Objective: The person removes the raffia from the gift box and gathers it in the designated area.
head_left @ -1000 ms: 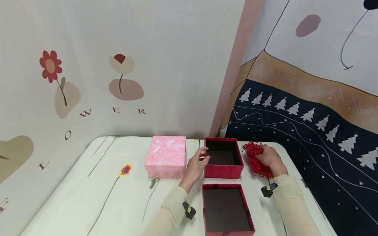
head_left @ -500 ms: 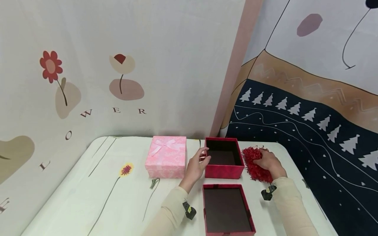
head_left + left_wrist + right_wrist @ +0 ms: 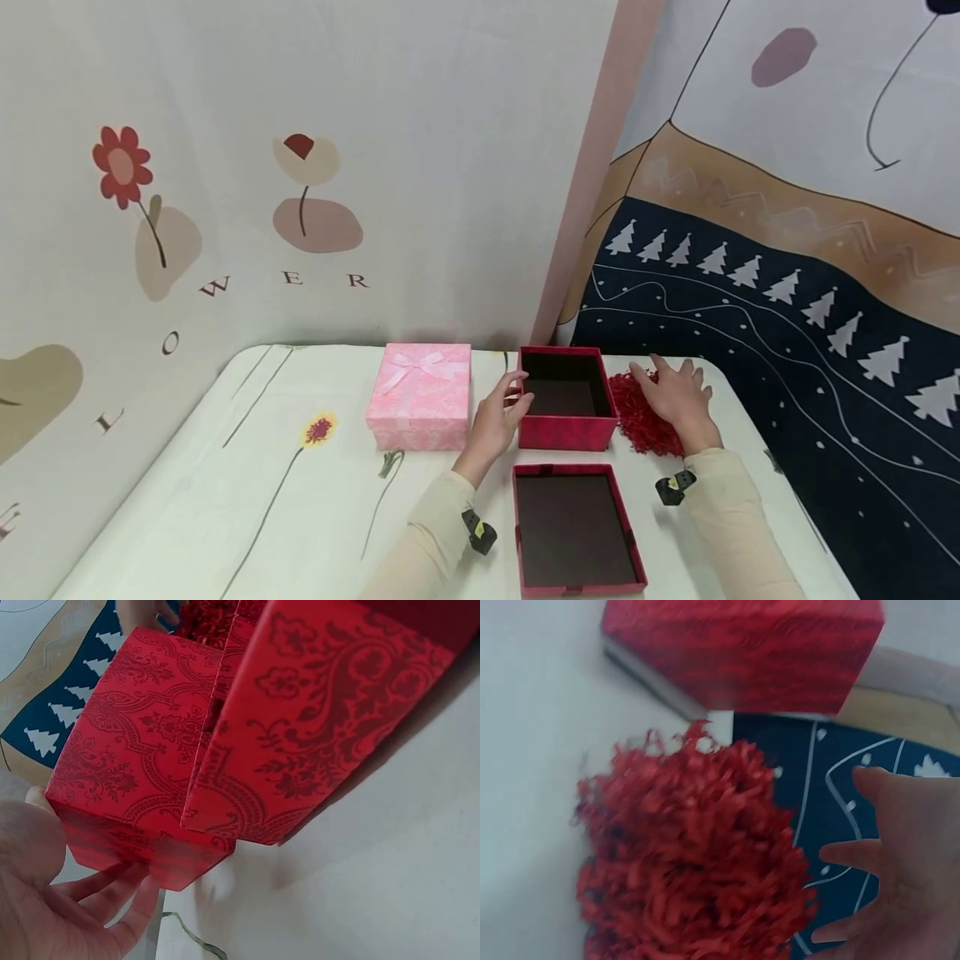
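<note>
Head view first: your left hand [image 3: 491, 421] is at the left wall of the red box [image 3: 566, 435], fingers loosely bent and touching the side, thumb up by the rim. The box stands upright, its dark inside facing up. Over on the other side, your right hand [image 3: 678, 400] is spread wide, palm down, fingers apart, holding nothing, out over the far right part of the red paper shreds [image 3: 647, 427]. That heap lies on the white table [image 3: 322, 517], just beside the box's right wall. The shallow red lid [image 3: 577, 529] lies just in front of the box, dark lining up, and a pink gift box [image 3: 418, 396] with a bow sits to the left of your left hand.

Now your left wrist view: thumb at the box's upper corner, fingers relaxed along the patterned side, resting there rather than wrapped round it. The lid looms close on the right, and a bit of the shreds shows at the top.

And your right wrist view, a little blurred: the curly heap fills the middle, the box wall above it, your right hand off to the side, fingers stretched and well clear of the shreds.
</note>
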The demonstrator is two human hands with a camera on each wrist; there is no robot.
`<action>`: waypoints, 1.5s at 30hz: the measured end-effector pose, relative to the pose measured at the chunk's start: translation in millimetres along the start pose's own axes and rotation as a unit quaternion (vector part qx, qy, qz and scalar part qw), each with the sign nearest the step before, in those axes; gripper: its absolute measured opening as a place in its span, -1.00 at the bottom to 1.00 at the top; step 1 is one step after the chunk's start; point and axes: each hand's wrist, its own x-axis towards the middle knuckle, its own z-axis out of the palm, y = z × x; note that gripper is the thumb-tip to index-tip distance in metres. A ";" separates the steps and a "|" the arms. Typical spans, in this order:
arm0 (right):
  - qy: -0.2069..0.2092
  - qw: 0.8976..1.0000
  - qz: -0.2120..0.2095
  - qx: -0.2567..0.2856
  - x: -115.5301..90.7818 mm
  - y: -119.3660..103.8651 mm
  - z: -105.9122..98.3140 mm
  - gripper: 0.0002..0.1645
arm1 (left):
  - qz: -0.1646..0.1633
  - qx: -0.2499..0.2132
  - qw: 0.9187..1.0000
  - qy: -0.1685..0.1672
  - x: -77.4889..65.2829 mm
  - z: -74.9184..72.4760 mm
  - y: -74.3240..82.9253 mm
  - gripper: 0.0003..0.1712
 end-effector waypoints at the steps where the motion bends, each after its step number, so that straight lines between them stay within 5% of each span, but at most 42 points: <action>1: 0.003 1.000 -0.007 0.006 -1.2 -3.7 -0.7 -0.08 | 0.004 0.003 1.000 0.000 -0.1 -0.7 0.6 -0.50; 11: 0.032 0.997 -0.069 0.026 -10.5 -53.0 -14.1 -0.19 | 0.073 0.062 0.995 0.009 -3.7 -20.1 28.6 -0.41; 18: 0.052 0.990 -0.122 0.049 -13.0 -95.2 -19.2 -0.22 | 0.114 0.135 0.984 0.031 -1.5 -67.1 59.5 -0.44; 25: 0.034 0.981 -0.164 0.099 -25.5 -150.1 -2.3 -0.23 | 0.040 0.155 0.983 0.093 -11.1 -131.7 45.0 -0.41; 31: -0.014 0.968 -0.199 0.156 -45.2 -199.3 23.0 -0.18 | -0.054 0.170 0.976 0.123 -24.1 -170.1 17.3 -0.36; 37: -0.084 0.963 -0.144 0.214 -54.0 -229.1 57.2 -0.08 | -0.141 0.152 0.970 0.126 -36.1 -187.3 -5.9 -0.40; 45: -0.122 0.959 -0.073 0.244 -52.6 -230.1 91.8 -0.11 | -0.198 0.088 0.967 0.135 -44.8 -195.2 -20.8 -0.47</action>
